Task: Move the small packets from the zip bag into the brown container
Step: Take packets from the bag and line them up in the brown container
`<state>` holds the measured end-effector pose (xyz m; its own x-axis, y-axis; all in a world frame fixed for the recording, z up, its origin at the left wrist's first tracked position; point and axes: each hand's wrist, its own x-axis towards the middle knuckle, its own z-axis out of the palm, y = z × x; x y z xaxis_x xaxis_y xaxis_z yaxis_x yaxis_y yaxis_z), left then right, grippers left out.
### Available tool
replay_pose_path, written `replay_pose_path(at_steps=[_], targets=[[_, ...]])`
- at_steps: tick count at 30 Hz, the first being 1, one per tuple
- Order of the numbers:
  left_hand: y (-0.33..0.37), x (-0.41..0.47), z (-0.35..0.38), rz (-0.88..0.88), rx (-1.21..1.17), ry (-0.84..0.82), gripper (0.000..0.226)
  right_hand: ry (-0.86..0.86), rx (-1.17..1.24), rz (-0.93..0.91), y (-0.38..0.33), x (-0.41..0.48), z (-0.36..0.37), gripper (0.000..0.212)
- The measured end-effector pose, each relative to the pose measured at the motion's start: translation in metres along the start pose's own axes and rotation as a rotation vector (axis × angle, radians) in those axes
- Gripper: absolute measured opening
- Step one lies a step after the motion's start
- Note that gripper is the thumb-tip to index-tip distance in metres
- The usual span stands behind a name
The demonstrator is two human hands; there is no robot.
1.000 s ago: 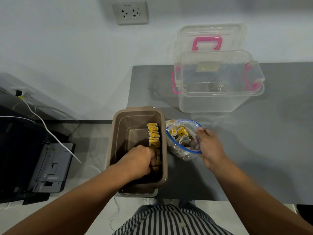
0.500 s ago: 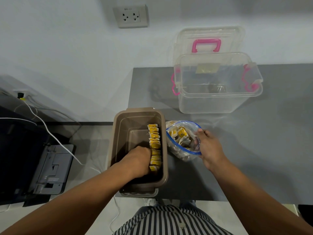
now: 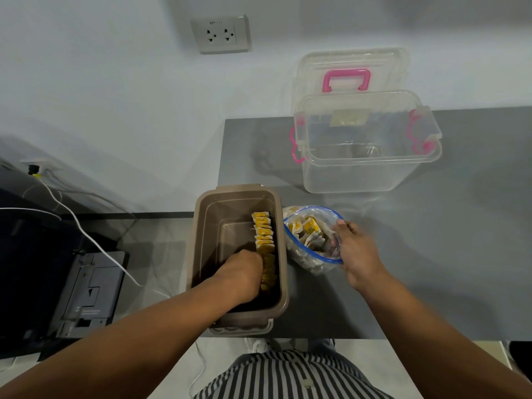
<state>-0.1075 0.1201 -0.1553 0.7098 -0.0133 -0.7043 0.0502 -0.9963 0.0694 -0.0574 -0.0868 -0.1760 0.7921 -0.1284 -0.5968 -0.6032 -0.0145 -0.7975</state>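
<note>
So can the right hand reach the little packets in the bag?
Probably yes. The right hand grips the rim of the bag, its mouth is open, and the packets lie just inside with nothing over them. It might need to let go of the rim first.

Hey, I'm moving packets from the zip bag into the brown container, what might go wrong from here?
The brown container sits at the left edge of the table and seems to overhang; the left hand reaching inside could tip it. The packet row standing along its right wall may topple. The zip bag, held by the right hand, could spill.
</note>
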Motion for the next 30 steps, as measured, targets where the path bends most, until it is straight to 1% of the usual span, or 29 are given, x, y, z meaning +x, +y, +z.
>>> replay_pose_path(at_steps=[2,6,10,16,18,19,20,21,26,28,30], targets=[[0.000,0.000,-0.001,0.008,0.021,0.020,0.015,0.003,-0.002,-0.005,0.000,-0.002,0.000,0.026],[-0.003,-0.001,-0.006,0.012,0.015,0.055,0.021,0.020,-0.004,-0.018,0.002,-0.005,0.000,0.025],[-0.003,-0.003,-0.006,0.036,0.013,0.041,0.024,0.036,0.007,-0.025,0.003,-0.009,0.001,0.028],[-0.010,-0.012,-0.015,0.092,-0.074,0.077,0.024,0.077,0.024,-0.038,0.005,-0.012,0.002,0.029],[-0.014,-0.020,-0.023,0.141,-0.115,0.111,0.024,0.082,0.031,-0.048,0.006,-0.013,0.003,0.028],[-0.016,-0.023,-0.028,0.171,-0.141,0.133,0.020,0.082,0.035,-0.050,0.007,-0.013,0.003,0.028],[-0.018,-0.028,-0.033,0.190,-0.174,0.154,0.020,0.079,0.036,-0.050,0.007,-0.014,0.003,0.027],[-0.019,-0.032,-0.037,0.196,-0.211,0.180,0.025,0.075,0.035,-0.049,0.008,-0.015,0.003,0.027],[-0.020,-0.046,-0.055,0.145,-0.311,0.258,0.035,0.044,0.030,-0.054,0.010,-0.020,0.000,0.027],[-0.015,-0.054,-0.064,0.142,-0.361,0.306,0.033,0.034,0.017,-0.053,0.010,-0.022,-0.002,0.027],[-0.005,-0.062,-0.072,0.172,-0.399,0.388,0.026,0.022,0.011,-0.058,0.009,-0.023,-0.006,0.028]])
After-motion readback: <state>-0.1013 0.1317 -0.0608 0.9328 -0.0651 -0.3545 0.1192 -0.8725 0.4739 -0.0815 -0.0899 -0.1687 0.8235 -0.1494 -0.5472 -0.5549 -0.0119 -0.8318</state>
